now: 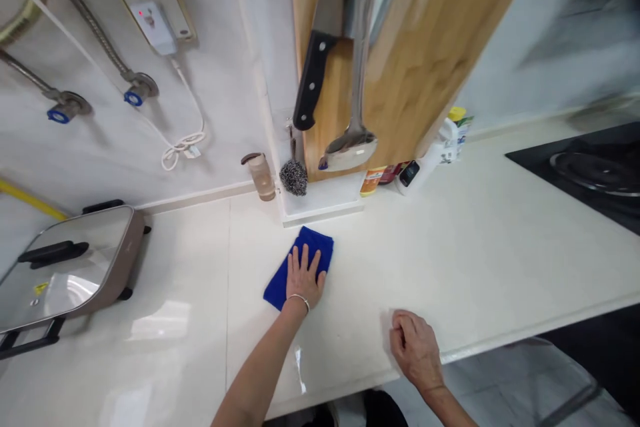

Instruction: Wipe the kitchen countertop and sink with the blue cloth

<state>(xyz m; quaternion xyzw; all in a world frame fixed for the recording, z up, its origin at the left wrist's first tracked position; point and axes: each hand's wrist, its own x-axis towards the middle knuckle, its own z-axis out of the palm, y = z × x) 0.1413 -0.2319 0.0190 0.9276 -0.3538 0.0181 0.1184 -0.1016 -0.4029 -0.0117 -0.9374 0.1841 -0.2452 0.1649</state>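
My left hand [304, 277] lies flat with fingers spread on a folded blue cloth [317, 240], pressing it against the white countertop [450, 260]. A thin bracelet circles that wrist. Near the counter's front edge rests my right hand [413, 348], its fingers curled into a loose fist. Nothing shows in it, though the inside of the fist is hidden.
An electric pan [107, 267] with a glass lid stands left. Behind the cloth, a knife [313, 80], ladle [350, 147] and steel scourer [293, 177] hang by a wooden board [425, 33]. A small bottle [262, 177], white jug [425, 163] and black hob [595, 167] are farther back.
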